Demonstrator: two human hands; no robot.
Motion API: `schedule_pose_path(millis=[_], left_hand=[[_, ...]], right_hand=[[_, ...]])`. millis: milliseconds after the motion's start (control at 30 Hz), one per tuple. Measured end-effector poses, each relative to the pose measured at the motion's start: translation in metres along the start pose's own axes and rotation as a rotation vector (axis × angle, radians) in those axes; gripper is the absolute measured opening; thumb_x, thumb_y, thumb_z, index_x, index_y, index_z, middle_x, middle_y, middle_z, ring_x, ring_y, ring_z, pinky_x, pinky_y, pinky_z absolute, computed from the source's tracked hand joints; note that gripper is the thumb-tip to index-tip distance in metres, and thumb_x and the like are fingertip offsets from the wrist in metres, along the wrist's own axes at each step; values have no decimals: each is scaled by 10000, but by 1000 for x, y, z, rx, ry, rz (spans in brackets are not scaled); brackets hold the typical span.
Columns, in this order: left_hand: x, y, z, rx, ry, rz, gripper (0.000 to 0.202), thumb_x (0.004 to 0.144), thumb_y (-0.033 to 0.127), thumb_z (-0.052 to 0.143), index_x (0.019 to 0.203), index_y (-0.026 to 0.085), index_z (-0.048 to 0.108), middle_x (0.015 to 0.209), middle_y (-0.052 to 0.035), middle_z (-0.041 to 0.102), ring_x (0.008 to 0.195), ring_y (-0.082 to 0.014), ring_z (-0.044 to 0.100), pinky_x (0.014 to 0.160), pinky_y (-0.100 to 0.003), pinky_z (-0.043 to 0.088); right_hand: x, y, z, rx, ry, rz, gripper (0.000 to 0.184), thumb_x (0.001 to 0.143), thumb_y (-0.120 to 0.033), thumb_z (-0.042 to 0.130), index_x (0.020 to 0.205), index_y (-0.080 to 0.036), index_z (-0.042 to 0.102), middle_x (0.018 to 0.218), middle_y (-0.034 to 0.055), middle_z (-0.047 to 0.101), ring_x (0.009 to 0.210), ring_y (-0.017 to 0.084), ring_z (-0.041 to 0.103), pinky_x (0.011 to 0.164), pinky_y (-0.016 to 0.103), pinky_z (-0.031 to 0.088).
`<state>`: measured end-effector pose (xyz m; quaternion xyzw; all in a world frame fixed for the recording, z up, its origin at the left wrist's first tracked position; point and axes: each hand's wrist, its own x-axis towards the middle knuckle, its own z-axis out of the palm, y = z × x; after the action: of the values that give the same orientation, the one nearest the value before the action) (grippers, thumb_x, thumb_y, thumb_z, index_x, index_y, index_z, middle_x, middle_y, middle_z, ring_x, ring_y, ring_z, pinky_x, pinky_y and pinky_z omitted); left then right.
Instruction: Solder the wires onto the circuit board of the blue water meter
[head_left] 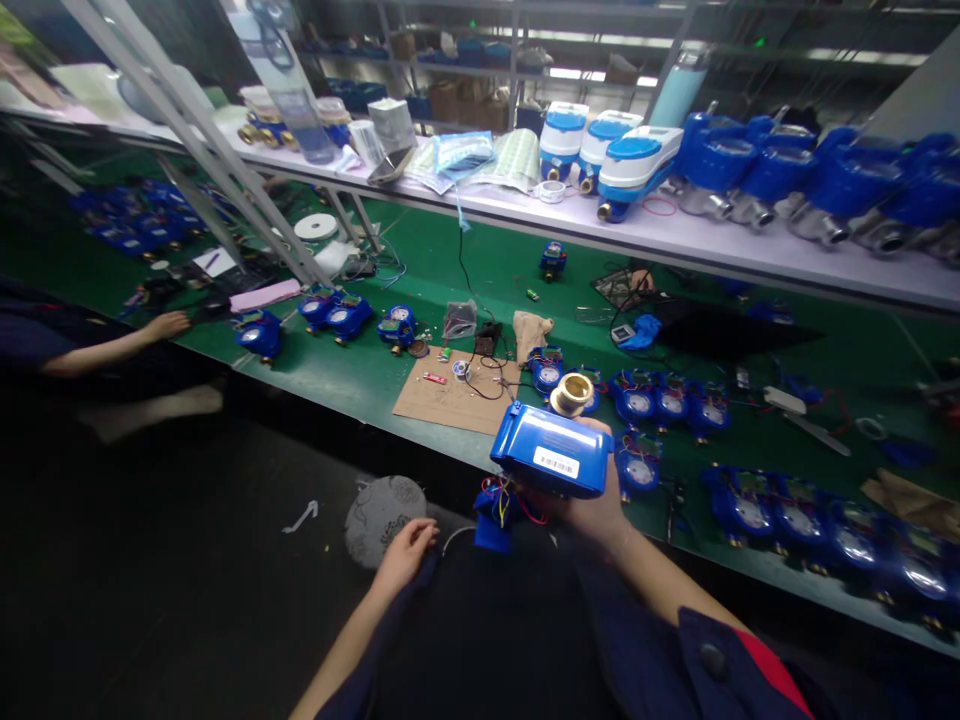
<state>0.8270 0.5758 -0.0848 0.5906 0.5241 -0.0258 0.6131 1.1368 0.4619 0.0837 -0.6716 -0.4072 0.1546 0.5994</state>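
My right hand [606,495] grips a blue water meter [551,445] tilted over the bench's front edge. A white barcode label is on its near side, and a brass threaded end [572,394] stands up at the back. Below the meter hangs a blue plastic part [493,530] among red and yellow wires; how it is attached is hidden. My left hand [409,550] is low on the left, in front of a round patterned stool seat [379,510]. Its fingers are curled together, and nothing shows in them. It is apart from the meter.
Brown cardboard [427,400] with a solder spool [461,371] lies on the green bench. Opened blue meters [637,404] stand in rows to the right. A shelf [495,205] above carries more meters and a bottle [307,115]. At left is another person's hand [166,325].
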Motion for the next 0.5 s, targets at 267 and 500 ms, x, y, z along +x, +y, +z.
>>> schedule_pose_path(millis=[267,500], left_hand=[[-2,73,13,2,-122,259,492,970,549,546,1257,153,599,1230,-93,664,1126,-220,637,983,-293,486],[-22,109,17,68,-181,317,422,982,512,558,1213,164,625,1145,-69,676,1041,-207,642,934,-299,490]], right_hand=[[-1,-2,-1,-121,12,17,934,595,-465,943,1332,-136,474,1310,173,533,1174,253,585,1060,446,530],[4,-3,0,-87,67,97,944,580,-517,938,1306,-143,464,1278,164,560,1168,247,592,1055,426,538]])
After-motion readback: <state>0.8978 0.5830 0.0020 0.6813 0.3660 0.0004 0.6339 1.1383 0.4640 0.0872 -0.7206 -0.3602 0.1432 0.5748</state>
